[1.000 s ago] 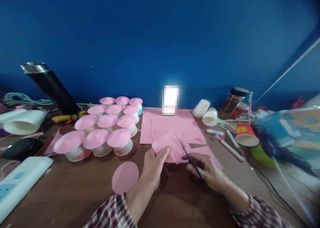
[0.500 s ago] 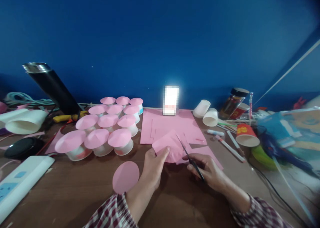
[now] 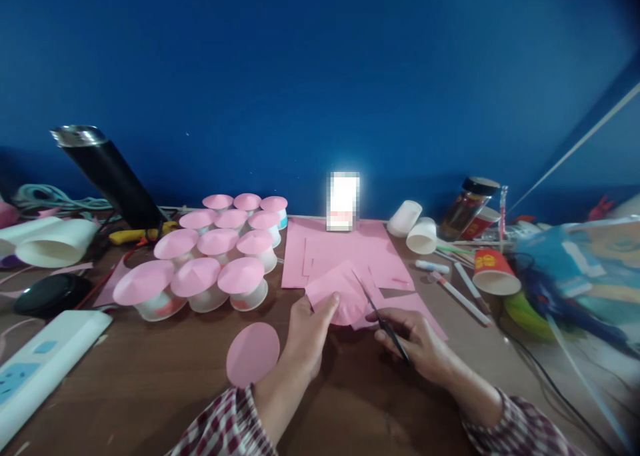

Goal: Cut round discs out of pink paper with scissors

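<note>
1. Scissors (image 3: 381,316) gripped in right hand (image 3: 417,341), blades partly parted, tips in pink sheet (image 3: 336,295).
2. Left hand (image 3: 309,333) pinches sheet's near edge, raised just above table (image 3: 150,376), mid-scene, in front of pink paper stack (image 3: 345,249).
3. Judgement: rotate sheet, not scissors; short snips keep curve smooth.
4. Finished pink disc (image 3: 253,354) lies near left as size reference.

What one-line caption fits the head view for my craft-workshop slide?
Left hand holds pink paper while right hand cuts with scissors beside paper-capped cups.
</note>
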Available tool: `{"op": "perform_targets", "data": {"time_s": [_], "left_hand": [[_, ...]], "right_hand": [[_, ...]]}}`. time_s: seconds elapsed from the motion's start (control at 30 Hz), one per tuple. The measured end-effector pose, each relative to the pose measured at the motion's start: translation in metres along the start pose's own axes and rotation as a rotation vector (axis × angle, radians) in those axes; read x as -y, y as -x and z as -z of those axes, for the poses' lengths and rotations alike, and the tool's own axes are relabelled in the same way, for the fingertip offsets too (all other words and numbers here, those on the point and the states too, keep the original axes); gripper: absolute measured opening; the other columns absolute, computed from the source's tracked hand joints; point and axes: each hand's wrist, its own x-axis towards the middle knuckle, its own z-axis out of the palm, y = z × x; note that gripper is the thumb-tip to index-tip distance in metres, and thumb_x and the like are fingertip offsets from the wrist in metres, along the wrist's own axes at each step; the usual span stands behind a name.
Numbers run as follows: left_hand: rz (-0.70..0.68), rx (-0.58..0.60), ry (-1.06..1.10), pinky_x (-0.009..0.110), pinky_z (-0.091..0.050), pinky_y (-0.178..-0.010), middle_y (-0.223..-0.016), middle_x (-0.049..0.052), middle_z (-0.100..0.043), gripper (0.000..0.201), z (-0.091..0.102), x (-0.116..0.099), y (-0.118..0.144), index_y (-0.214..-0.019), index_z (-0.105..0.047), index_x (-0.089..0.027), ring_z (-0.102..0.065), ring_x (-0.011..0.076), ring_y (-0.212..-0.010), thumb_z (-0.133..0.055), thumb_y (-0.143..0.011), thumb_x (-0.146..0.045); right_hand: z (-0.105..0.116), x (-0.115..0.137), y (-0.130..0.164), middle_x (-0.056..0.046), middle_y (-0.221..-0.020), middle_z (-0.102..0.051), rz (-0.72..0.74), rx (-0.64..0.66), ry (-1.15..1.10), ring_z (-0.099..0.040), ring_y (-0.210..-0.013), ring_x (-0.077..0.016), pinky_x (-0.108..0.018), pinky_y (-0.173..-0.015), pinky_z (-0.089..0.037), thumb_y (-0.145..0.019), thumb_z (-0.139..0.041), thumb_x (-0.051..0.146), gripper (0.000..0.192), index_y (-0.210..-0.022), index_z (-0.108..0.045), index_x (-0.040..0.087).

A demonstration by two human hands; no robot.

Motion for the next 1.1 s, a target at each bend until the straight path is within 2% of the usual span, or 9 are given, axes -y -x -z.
{"op": "perform_targets", "data": {"time_s": [0.23, 0.47, 0.7, 1.1], "left_hand": [[-0.001, -0.006, 0.008, 0.035, -0.048, -0.078, -0.093, 0.013, -0.071, 0.04, 0.0006, 0.0002, 0.0004, -0.103, -0.067, -0.01, -0.065, 0.0253, -0.088, -0.066, -0.074, -0.038], [0.007, -0.03, 0.052, 0.036, -0.049, -0.078, -0.092, 0.014, -0.071, 0.041, -0.0021, -0.0036, 0.0006, -0.1, -0.068, -0.01, -0.065, 0.025, -0.085, -0.069, -0.071, -0.039], [-0.001, -0.06, 0.01, 0.035, -0.048, -0.078, -0.089, 0.013, -0.072, 0.039, -0.0024, -0.0034, 0.0003, -0.096, -0.07, -0.011, -0.066, 0.0251, -0.083, -0.07, -0.069, -0.039], [0.0, -0.015, -0.011, 0.035, -0.049, -0.079, -0.094, 0.014, -0.071, 0.04, -0.0005, -0.0006, -0.0006, -0.1, -0.068, -0.01, -0.065, 0.0251, -0.086, -0.069, -0.071, -0.038]], "right_hand": [[-0.0001, -0.0032, -0.0005, 0.003, -0.059, -0.051, -0.003, 0.001, -0.012, -0.044, -0.048, -0.0084, -0.019, -0.044, -0.039, -0.078, -0.065, 0.043, 0.042, -0.106, -0.063, 0.011], [-0.0001, -0.0072, -0.0006, 0.001, -0.065, -0.055, -0.001, 0.005, -0.013, -0.045, -0.05, -0.0086, -0.019, -0.045, -0.042, -0.078, -0.065, 0.042, 0.042, -0.107, -0.063, 0.012], [-0.0016, -0.0025, -0.0004, 0.002, -0.061, -0.053, 0.01, 0.016, -0.012, -0.045, -0.048, -0.0083, -0.019, -0.044, -0.04, -0.078, -0.064, 0.045, 0.043, -0.105, -0.063, 0.011], [-0.0004, 0.0026, -0.0007, 0.002, -0.061, -0.051, 0.04, 0.028, -0.004, -0.046, -0.049, -0.0087, -0.018, -0.044, -0.039, -0.078, -0.065, 0.044, 0.041, -0.103, -0.063, 0.011]]}}
